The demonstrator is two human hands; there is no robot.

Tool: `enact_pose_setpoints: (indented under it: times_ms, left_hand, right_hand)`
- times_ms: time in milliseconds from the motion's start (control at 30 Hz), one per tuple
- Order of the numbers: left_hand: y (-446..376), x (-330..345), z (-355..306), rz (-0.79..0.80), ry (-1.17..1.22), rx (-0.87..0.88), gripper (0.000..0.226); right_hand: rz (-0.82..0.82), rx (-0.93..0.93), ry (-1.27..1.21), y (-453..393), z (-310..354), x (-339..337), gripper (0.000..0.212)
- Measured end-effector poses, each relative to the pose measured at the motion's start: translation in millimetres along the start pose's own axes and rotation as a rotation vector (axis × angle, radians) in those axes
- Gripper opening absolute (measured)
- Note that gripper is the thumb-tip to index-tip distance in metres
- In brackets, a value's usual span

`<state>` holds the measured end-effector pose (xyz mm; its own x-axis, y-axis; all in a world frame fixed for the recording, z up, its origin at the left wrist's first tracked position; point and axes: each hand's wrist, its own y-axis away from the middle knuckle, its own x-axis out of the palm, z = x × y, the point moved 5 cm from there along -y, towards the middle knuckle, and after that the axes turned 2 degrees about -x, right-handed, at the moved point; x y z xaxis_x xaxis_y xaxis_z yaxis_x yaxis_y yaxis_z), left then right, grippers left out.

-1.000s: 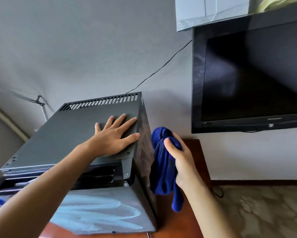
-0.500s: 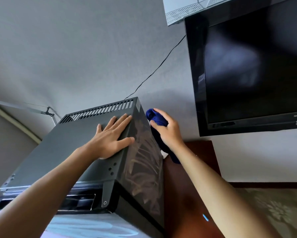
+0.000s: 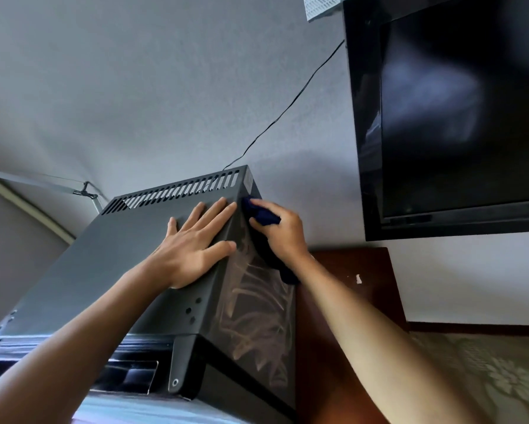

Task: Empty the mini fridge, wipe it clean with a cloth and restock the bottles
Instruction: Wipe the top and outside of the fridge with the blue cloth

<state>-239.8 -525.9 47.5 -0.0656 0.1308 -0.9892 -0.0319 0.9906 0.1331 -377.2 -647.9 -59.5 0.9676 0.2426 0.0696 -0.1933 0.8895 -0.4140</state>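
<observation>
A dark grey mini fridge stands on a red-brown wooden table, with vent slots along its top rear edge. My left hand lies flat on the fridge's top near the right edge, fingers spread. My right hand grips a dark blue cloth and holds it against the upper rear part of the fridge's right side wall, where pale wipe streaks show. The fridge's inside and any bottles are out of sight.
A black flat-screen television hangs on the grey wall to the right, above the wooden table. A thin black cable runs up the wall from behind the fridge. Patterned flooring lies at the lower right.
My right hand has carried the blue cloth up from beside the fridge's front corner to the upper rear of its right side. The view has shifted right and closer. My left hand stays on top.
</observation>
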Motion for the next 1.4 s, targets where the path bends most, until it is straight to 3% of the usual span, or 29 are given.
enact_pose_setpoints:
  times_ms: [300,467,667,867,1000,1100,1300,1400]
  left_hand:
    - [0.7,-0.6,-3.0,-0.011,0.011,0.0,0.085]
    - [1.0,-0.5,-2.3,-0.012,0.025,0.0,0.081]
    - [-0.6,-0.9,0.5,-0.046,0.117,-0.011,0.075]
    - [-0.8,-1.2,0.5,-0.051,0.132,-0.02,0.077]
    - [-0.8,-1.2,0.3,-0.045,0.108,-0.009,0.076]
    - [-0.8,-1.8,0.2,-0.052,0.131,-0.009,0.077]
    - [-1.5,-3.0,-1.2,-0.039,0.157,-0.033,0.073]
    - [0.7,-3.4,-2.0,-0.035,0.157,-0.032,0.072]
  right_hand:
    - [0.092,-0.134,-0.088,186.3,66.0,-1.6,0.044]
    - [-0.014,-0.307,0.04,214.0,90.9,0.6,0.033]
    - [-0.065,-0.286,0.048,144.3,84.2,9.3,0.033]
    - [-0.146,0.02,0.34,-28.1,37.6,6.2,0.035]
    - [-0.113,0.061,0.356,-63.5,32.0,0.5,0.033]
    - [-0.11,0.037,0.356,-26.1,38.4,2.5,0.034]
    - [-0.05,-0.166,0.152,171.0,92.8,4.7,0.035]
    - [-0.062,-0.216,0.143,229.1,101.7,6.6,0.041]
